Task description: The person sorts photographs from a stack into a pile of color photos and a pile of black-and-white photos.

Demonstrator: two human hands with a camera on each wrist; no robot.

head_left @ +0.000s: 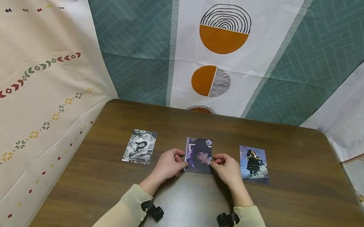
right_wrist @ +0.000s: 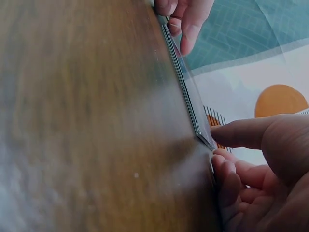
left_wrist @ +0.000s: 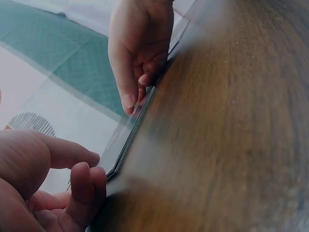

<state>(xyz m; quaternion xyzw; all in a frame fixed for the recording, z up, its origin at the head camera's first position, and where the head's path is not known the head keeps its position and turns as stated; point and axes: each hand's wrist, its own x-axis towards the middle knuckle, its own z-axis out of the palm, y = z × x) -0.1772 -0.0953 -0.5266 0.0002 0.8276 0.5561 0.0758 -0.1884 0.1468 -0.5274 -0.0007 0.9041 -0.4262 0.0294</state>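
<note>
Head view: the left hand point(head_left: 170, 163) and the right hand point(head_left: 228, 170) pinch the lower side edges of the middle picture card point(head_left: 199, 158), thumbs on its face and the other fingers curled at its sides, so that it lies between the two sets of fingertips. Wrist views show thin stacked layers along its near edge, at the wooden table point(head_left: 294, 222). Left of the left fingers, apart, lies a black-and-white card point(head_left: 139, 146); just right of the right fingers, a blue-toned card point(head_left: 253, 164).
</note>
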